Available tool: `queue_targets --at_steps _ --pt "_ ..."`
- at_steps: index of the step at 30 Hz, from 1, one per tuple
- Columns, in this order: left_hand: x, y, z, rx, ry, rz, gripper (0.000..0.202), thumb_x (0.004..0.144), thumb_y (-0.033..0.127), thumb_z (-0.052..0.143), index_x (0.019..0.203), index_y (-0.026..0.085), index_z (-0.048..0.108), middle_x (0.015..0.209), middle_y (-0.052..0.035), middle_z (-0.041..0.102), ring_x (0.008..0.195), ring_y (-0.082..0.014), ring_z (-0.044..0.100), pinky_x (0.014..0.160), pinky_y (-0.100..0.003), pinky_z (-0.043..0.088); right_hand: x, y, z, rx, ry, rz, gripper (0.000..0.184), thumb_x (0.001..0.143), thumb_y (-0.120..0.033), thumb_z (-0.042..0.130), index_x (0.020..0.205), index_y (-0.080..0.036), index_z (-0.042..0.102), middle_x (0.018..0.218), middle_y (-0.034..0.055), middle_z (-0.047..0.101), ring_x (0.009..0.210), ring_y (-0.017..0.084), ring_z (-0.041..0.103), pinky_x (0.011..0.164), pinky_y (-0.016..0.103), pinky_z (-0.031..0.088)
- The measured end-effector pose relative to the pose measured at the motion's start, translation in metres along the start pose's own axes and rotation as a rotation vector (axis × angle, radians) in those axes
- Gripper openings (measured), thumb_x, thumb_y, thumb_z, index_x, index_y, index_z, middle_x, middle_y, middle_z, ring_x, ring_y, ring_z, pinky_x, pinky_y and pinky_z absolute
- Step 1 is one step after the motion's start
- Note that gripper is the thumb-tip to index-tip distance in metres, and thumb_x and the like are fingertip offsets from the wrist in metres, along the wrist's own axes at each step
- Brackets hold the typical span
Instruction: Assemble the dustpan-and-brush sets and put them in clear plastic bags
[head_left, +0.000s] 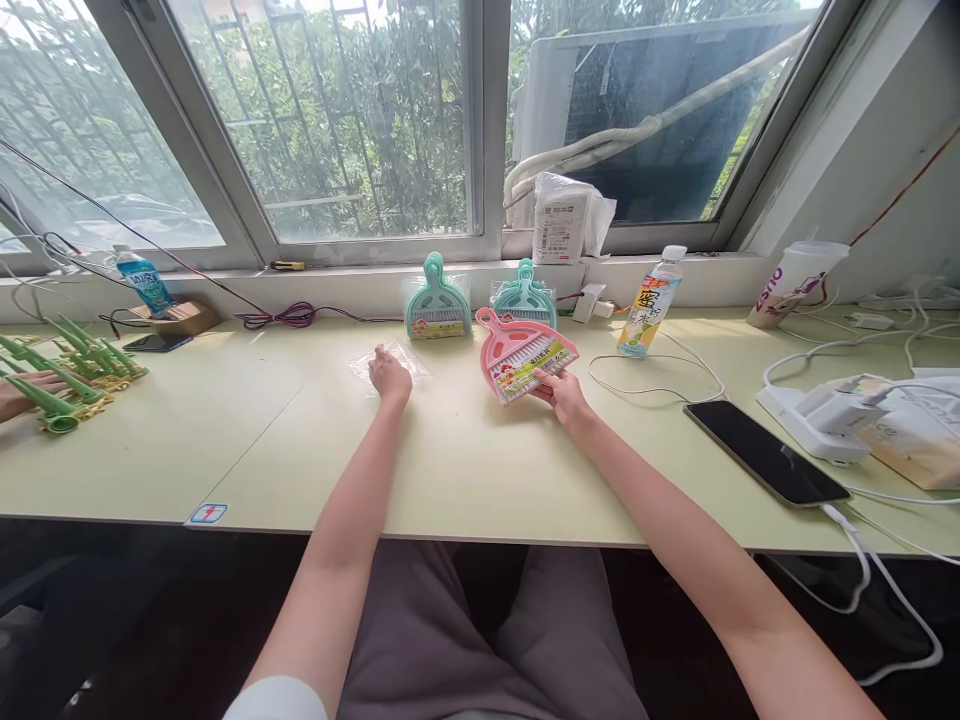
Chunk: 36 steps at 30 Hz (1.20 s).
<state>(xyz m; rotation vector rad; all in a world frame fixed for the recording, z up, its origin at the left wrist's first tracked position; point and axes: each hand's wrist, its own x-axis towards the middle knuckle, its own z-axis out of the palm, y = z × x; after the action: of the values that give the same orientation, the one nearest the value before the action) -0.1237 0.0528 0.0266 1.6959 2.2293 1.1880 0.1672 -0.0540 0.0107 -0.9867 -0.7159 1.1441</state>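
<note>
My right hand point(564, 395) grips the lower right edge of a pink dustpan-and-brush set point(510, 345), held tilted with its printed label facing me. To the left, my left hand point(390, 375) has its fingers closed on a crumpled clear plastic bag point(414, 360) at the table surface; the fingertips are partly hidden. Behind the hands, a green dustpan-and-brush set point(437, 300) in clear wrap leans upright against the sill wall. Beside it stands a second green dustpan-and-brush set point(523, 290), partly covered at the bottom by the pink one.
On the right are a drink bottle point(651, 305), a phone point(765, 452) with a cable, a power strip point(814, 425) and a plastic cup point(799, 285). At far left, another person's hand point(30, 393) is among green plastic parts point(64, 385). The table's front edge point(480, 541) is near my lap.
</note>
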Motion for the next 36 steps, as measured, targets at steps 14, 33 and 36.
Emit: queue_targets --at_steps 14,33,36 --pt "-0.007 -0.007 0.024 -0.039 -0.393 0.349 0.036 0.076 0.004 0.054 0.101 0.022 0.073 0.128 -0.0124 0.063 0.132 -0.0336 0.044 0.115 -0.054 0.016 0.001 0.005 0.001 -0.049 0.010 0.033 0.013 0.079 -0.011 0.068 0.090 -0.017 0.065 0.091 0.0050 0.076 0.075 0.018 0.073 0.075 0.033 0.064" --pt "-0.037 0.032 0.019 0.015 -0.528 0.679 0.040 0.069 0.000 0.048 0.088 0.021 0.077 0.095 -0.0032 0.072 0.089 -0.0192 0.064 0.083 -0.028 0.049 -0.003 0.000 0.004 -0.087 0.033 0.056 0.011 0.081 -0.010 0.066 0.089 -0.016 0.063 0.087 0.0050 0.076 0.074 0.017 0.073 0.075 0.033 0.063" --pt "-0.041 0.032 0.024 -0.028 -0.568 0.751 0.043 0.070 0.001 0.049 0.097 0.022 0.076 0.096 -0.0024 0.073 0.090 -0.0200 0.064 0.083 -0.029 0.049 -0.003 -0.001 0.005 -0.090 0.034 0.061 0.010 0.081 -0.009 0.065 0.089 -0.016 0.064 0.087 0.0052 0.076 0.073 0.017 0.073 0.074 0.032 0.063"
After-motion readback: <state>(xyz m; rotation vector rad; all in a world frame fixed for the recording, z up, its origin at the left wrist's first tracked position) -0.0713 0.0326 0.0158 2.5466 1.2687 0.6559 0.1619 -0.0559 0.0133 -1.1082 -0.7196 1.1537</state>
